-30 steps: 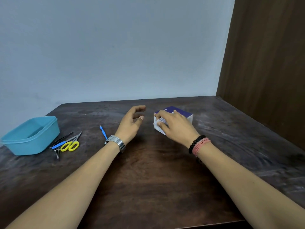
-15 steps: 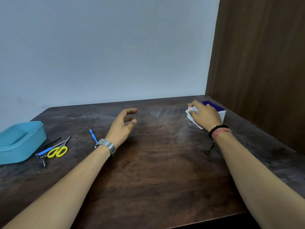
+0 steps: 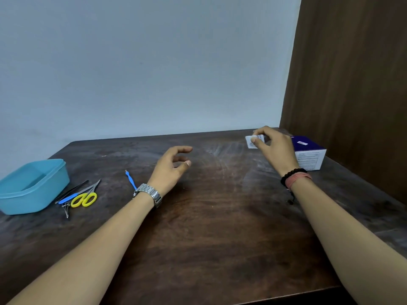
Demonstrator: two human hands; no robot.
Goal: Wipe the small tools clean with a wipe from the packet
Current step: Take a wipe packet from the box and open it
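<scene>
My right hand (image 3: 274, 148) pinches a small white wipe sachet (image 3: 251, 142) just left of the purple-and-white wipe box (image 3: 309, 155) at the table's far right. My left hand (image 3: 170, 170) hovers over the table's middle with fingers loosely curled, holding nothing. The small tools lie at the left: yellow-handled scissors (image 3: 84, 198), black tweezers (image 3: 72, 190), a blue-handled tool (image 3: 67, 200) and small metal clippers (image 3: 65, 211). A thin blue pick (image 3: 131, 180) lies apart beside my left wrist.
A light blue plastic tub (image 3: 33, 186) stands at the far left next to the tools. A dark wooden panel (image 3: 352, 84) rises along the table's right side, close behind the box. The dark wooden table (image 3: 209, 227) ends at a pale wall.
My right hand slid the box to the table's far right, then lifted off it with a white sachet pinched in its fingers. My left hand stayed in place.
</scene>
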